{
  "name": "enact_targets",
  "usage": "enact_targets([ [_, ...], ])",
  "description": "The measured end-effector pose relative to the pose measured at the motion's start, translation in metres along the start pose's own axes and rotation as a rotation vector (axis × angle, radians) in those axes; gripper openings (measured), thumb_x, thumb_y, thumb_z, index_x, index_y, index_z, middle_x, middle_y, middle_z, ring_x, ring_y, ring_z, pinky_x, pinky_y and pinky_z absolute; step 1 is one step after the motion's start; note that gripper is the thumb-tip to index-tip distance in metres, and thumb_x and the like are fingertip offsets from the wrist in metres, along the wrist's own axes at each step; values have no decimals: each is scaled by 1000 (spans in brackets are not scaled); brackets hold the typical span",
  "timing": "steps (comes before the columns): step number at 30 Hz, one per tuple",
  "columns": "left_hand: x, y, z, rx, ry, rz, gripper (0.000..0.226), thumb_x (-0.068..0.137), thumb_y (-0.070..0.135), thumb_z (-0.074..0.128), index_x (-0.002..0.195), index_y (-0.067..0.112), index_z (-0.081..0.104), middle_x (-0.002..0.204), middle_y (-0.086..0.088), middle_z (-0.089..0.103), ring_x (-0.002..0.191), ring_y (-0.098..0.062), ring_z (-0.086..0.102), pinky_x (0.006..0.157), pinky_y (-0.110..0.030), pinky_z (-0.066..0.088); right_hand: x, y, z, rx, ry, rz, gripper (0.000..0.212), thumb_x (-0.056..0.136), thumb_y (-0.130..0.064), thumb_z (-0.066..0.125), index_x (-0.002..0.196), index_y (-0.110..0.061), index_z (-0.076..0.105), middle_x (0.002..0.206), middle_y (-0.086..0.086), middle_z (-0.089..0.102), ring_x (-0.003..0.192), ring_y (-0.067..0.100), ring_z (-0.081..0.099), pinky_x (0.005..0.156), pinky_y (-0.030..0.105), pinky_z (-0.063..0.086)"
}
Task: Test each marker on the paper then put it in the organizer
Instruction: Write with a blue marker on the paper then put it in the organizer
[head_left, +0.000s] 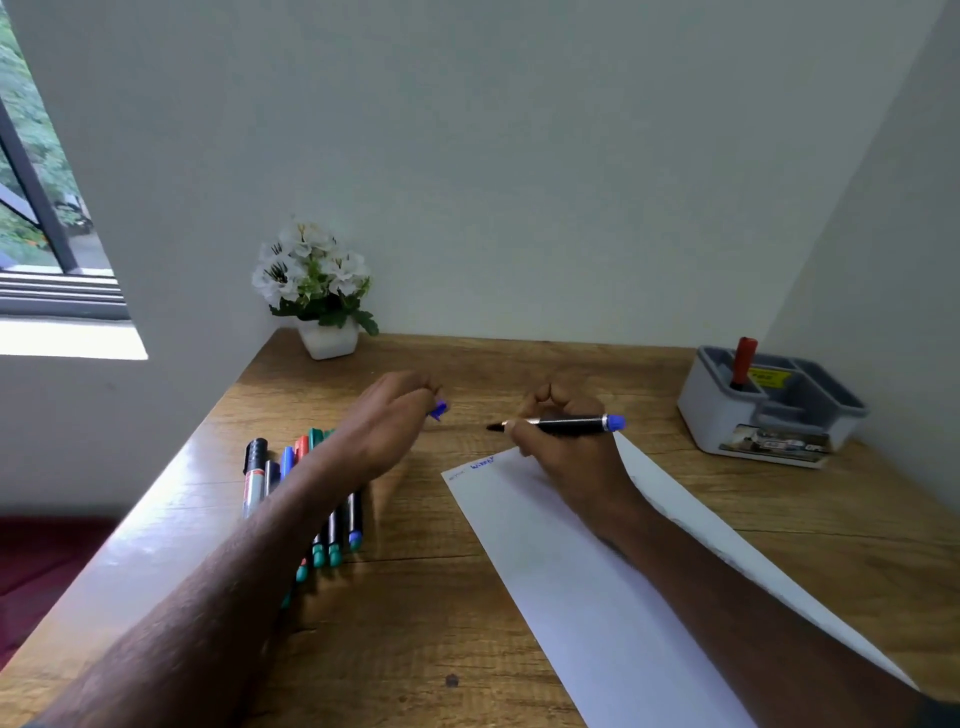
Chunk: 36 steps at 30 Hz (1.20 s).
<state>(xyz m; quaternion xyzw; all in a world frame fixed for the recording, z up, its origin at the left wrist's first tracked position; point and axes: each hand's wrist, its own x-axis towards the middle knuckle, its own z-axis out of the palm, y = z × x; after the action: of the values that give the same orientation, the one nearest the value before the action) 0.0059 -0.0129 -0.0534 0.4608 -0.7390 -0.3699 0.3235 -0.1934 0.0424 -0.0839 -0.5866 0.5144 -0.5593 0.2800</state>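
Observation:
My right hand (566, 441) grips an uncapped blue marker (571, 423), black barrel level, tip pointing left, just beyond the top edge of the white paper (597, 597). A short blue scribble (482, 462) marks the paper's top left corner. My left hand (395, 415) holds the blue cap (439, 410) in its fingertips, a little left of the marker's tip. Several capped markers (332, 519) lie in a row on the desk under my left forearm. The grey organizer (727, 415) stands at the far right with a red marker (744, 361) upright in it.
A white pot of white flowers (324, 291) stands in the desk's back left corner. Walls close the desk at the back and right. The wooden desk's left edge (156, 519) drops off toward a window side.

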Motion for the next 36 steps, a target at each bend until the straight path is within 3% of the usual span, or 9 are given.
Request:
enact_targets([
  [4, 2, -7, 6, -43, 24, 84, 11, 98, 15, 58, 98, 16, 68, 78, -1, 59, 68, -8, 50, 67, -29, 42, -3, -1, -4, 134, -50, -68, 5, 88, -11, 76, 84, -11, 72, 70, -1, 68, 66, 9, 58, 63, 21, 44],
  [7, 3, -10, 8, -240, 67, 92, 11, 93, 12, 68, 102, 19, 68, 78, 0, 65, 67, -9, 54, 63, -22, 45, -2, -2, -7, 299, -95, -72, 12, 89, -14, 63, 89, -9, 73, 75, 12, 70, 65, 17, 55, 60, 22, 43],
  [10, 3, -9, 6, -290, 70, 80, 11, 91, 11, 69, 99, 18, 71, 73, 4, 65, 63, -4, 54, 57, -16, 43, 0, -2, -7, 395, -60, -51, 10, 85, -8, 60, 82, -8, 70, 76, 23, 70, 58, 18, 52, 56, 24, 44],
  [17, 4, -13, 4, -357, 4, 87, 14, 93, 10, 66, 102, 18, 73, 77, -4, 67, 67, -15, 51, 59, -26, 40, 2, 1, -8, 406, 2, -51, 13, 83, -10, 64, 72, -16, 70, 63, 10, 65, 67, 34, 47, 54, 26, 40],
  [23, 5, -16, 5, -380, -69, 78, 16, 95, 10, 63, 107, 14, 73, 76, -5, 63, 65, -13, 48, 57, -23, 40, 3, 2, -7, 404, -25, -59, 10, 84, -7, 63, 77, -5, 69, 61, 6, 64, 66, 36, 46, 54, 26, 39],
  [28, 6, -15, 6, -408, -105, 69, 17, 95, 10, 62, 109, 10, 73, 79, -8, 64, 66, -12, 49, 57, -22, 41, 3, 4, -7, 405, -81, -77, 9, 84, -10, 68, 86, -4, 74, 70, 20, 68, 59, 23, 49, 56, 28, 42],
  [36, 4, -12, 7, -571, -99, 69, 19, 94, 4, 60, 110, -1, 70, 71, -4, 65, 65, -15, 45, 58, -25, 37, 4, 6, -8, 399, -99, -69, 24, 80, -22, 74, 96, -4, 78, 82, 29, 71, 61, 21, 53, 59, 27, 45],
])
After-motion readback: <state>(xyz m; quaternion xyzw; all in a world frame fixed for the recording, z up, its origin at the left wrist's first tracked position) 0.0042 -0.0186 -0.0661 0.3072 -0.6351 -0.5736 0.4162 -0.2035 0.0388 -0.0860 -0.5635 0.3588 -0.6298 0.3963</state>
